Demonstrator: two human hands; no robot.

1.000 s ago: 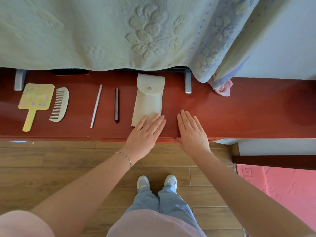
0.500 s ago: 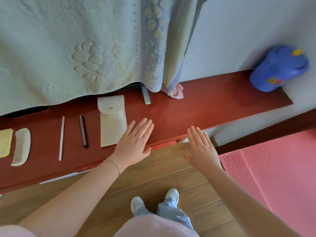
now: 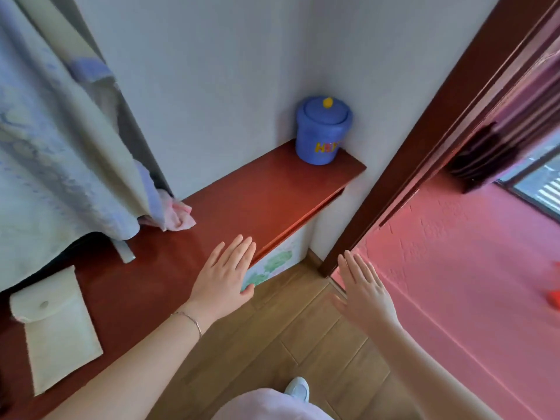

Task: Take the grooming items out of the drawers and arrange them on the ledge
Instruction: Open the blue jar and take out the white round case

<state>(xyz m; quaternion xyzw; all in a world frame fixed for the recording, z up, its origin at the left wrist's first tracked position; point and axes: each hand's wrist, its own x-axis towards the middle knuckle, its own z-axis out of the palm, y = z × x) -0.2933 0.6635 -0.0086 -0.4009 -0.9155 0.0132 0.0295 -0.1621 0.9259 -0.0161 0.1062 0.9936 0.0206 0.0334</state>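
Observation:
A cream pouch (image 3: 57, 325) with a snap flap lies flat on the red-brown ledge (image 3: 266, 195) at the lower left. My left hand (image 3: 225, 274) hovers flat over the ledge's front edge, fingers apart, holding nothing. My right hand (image 3: 363, 295) is off the ledge, above the wooden floor (image 3: 303, 344) near the door frame, fingers spread and empty. The comb, mirror and the two sticks are out of view to the left. A patterned drawer front (image 3: 272, 265) shows under the ledge beside my left hand.
A blue lidded jar (image 3: 322, 130) stands at the ledge's far right corner against the wall. A pale towel (image 3: 54, 147) hangs over the ledge at left, with a pink cloth (image 3: 178, 215) below it. A dark door frame (image 3: 424, 131) and pink wall are at right.
The view has swung right: comb, mirror and sticks left the frame, the blue jar came in. Both hands lifted off the ledge and moved right; the right hand is now past the ledge edge.

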